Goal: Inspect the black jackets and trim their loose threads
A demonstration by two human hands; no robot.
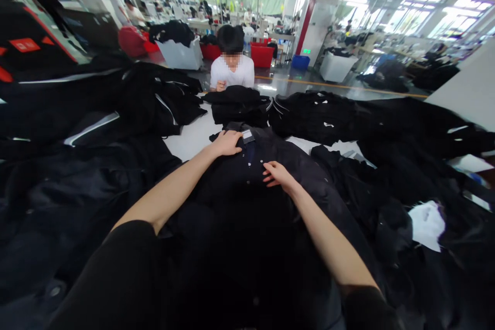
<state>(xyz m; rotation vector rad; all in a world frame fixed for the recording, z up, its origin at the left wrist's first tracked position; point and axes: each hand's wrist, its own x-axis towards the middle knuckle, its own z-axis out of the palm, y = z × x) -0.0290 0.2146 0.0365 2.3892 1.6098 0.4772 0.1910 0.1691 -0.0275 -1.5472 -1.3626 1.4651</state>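
A black garment (247,201) with small light buttons down its front lies spread before me. My left hand (229,143) rests near its collar, beside a white and grey label (248,136); its fingers lie flat on the cloth, with the fingertips close to the label. Lower and to the right, my right hand (277,174) is over the front of the garment near the buttons, fingers apart and holding nothing.
Dark clothes are heaped on the left (88,165) and right (386,124) of the white table (198,136). A person in a white shirt (232,69) is at the far edge. A white scrap (427,224) lies at right.
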